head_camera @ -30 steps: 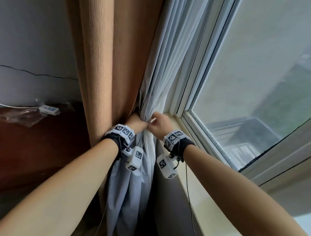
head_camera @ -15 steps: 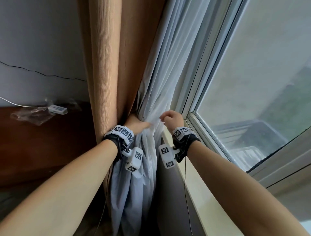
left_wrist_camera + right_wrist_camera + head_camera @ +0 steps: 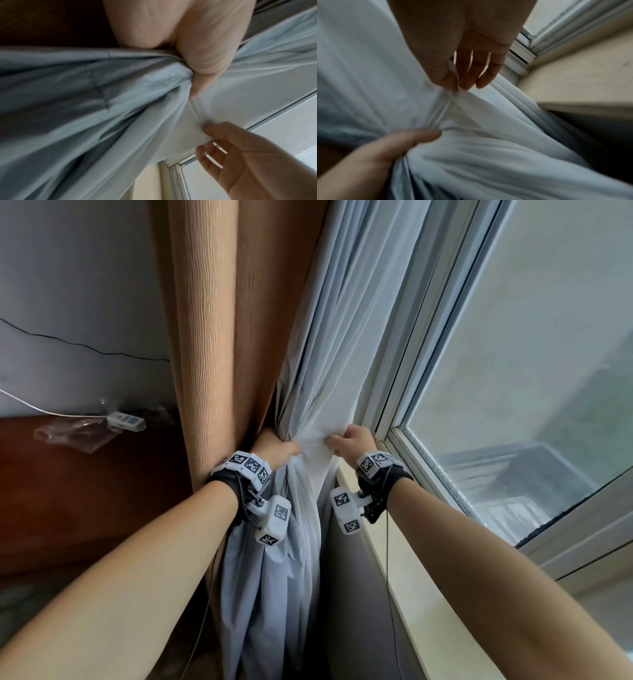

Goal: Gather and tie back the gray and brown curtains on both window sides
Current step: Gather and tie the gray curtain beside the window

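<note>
A brown ribbed curtain (image 3: 205, 337) hangs left of a pale gray curtain (image 3: 346, 320) beside the window. My left hand (image 3: 277, 448) grips the gathered gray folds at sill height, its fingers hidden in the cloth. In the left wrist view that hand (image 3: 204, 67) bunches the gray curtain (image 3: 85, 101). My right hand (image 3: 349, 440) pinches the gray curtain's right edge between thumb and forefinger and pulls it taut. The right wrist view shows this pinch by my right hand (image 3: 453, 83) on the gray curtain (image 3: 471, 135), the other fingers loose.
The window frame (image 3: 404, 392) and glass (image 3: 531, 354) stand just right of my hands, above a cream sill (image 3: 421, 594). A dark wooden board (image 3: 85, 491) with a small white device (image 3: 125, 421) and its cable lies at left. A wall is behind.
My right hand moved right, away from the left, and now pinches the curtain edge, stretching the cloth between both hands. The left hand kept its grip.
</note>
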